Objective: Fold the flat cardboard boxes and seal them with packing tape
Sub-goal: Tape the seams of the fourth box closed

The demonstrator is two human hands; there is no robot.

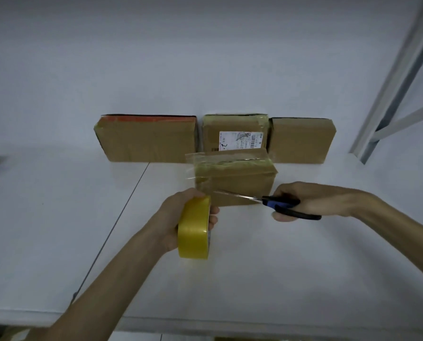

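The left hand [178, 215] grips a roll of yellowish packing tape [194, 232], fingers curled round its far side and through its core, holding it upright just above the table [267, 271]. The roll sits near and slightly left of a small cardboard box [240, 185]. The right hand [313, 199] is closed round the blue and black handles of a pair of scissors [283, 205], fingers tucked through the loops. The blades point left toward the roll and lie across the near face of the box, about where a strip of clear tape seems to run from the roll to the box; the strip is hard to make out, and I cannot tell whether the blades are parted.

The small box stands on the table between the two hands and a little beyond them. Its top is already covered with glossy tape, and a loose flap of clear tape [193, 163] sticks out past its left edge.

Behind it, three more cardboard boxes stand in a row at the far side of the table against the white wall: a wide box [147, 141] on the left with a red strip along its top edge, a middle box [230, 129] bearing a white shipping label [241, 140], and a right box [301, 141]. The small box hides the lower part of the middle one.

A dark seam [121, 217] crosses the table on the left. A grey metal frame [402, 82] leans at the far right.
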